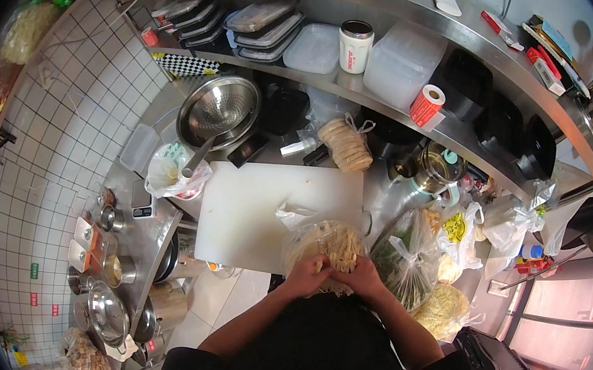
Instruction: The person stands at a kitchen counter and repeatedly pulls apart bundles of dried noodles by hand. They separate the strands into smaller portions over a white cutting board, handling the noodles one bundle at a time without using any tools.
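A clear plastic bag (293, 244) filled with pale, noodle-like strips (339, 243) is at the near edge of a white cutting board (255, 206), against my body. My left hand (307, 277) grips it from the left and my right hand (360, 275) from the right. Both thumbs meet over the near side, and the fingers are partly hidden among the strips and film. Whether they pinch strips, film or both is unclear. Just beyond the bag, a crumpled piece of clear plastic (293, 214) lies on the board.
Behind the board are a steel colander (222, 108), a bagged stack of round flat breads (345, 144) and a shelf (265, 57) with containers. A bag-lined tub (171, 172) stands at left. Bagged greens (406, 255) and a glass teapot (439, 166) are at right.
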A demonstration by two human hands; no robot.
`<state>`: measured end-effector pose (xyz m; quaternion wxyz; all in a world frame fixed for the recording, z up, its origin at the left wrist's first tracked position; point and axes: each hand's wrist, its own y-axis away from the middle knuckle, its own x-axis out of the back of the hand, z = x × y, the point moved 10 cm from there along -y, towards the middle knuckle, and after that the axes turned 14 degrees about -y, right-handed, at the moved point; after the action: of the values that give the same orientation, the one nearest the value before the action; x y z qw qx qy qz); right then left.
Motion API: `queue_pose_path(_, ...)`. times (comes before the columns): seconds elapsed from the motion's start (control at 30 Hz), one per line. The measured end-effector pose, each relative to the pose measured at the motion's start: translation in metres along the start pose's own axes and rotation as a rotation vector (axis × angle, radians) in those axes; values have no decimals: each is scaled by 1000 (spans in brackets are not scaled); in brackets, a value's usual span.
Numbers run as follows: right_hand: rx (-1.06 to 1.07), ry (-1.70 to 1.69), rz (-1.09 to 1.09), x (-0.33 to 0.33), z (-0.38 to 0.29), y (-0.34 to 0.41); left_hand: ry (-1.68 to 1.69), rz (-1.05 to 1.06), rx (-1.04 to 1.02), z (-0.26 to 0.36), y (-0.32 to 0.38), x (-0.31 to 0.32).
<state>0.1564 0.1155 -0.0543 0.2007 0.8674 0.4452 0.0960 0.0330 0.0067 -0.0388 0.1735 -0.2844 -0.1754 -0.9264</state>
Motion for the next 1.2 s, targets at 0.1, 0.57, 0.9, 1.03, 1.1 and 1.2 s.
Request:
queue_pose_path(0.1,-3,-18,-28,0,2,0,-1,-122,9,-11,-1,-14)
queue_pose_path(0.57,128,308,126,6,-40,12,-18,-242,77,-10,-1,-7)
queue_pose_path(0.9,329,527,133,-10,-65,-5,-140,278,-159,-15,-29,4)
queue_pose_path(1.03,364,836,199,-29,-43,-9,371,-98,316,-47,-37,-13)
queue_pose_path(1.1,309,778,257,-24,-41,-6,848,-95,423,-61,-30,-19)
queue_pose_path(1.2,403,777,238,-28,-62,10,944,-37,316,-49,-25,-13)
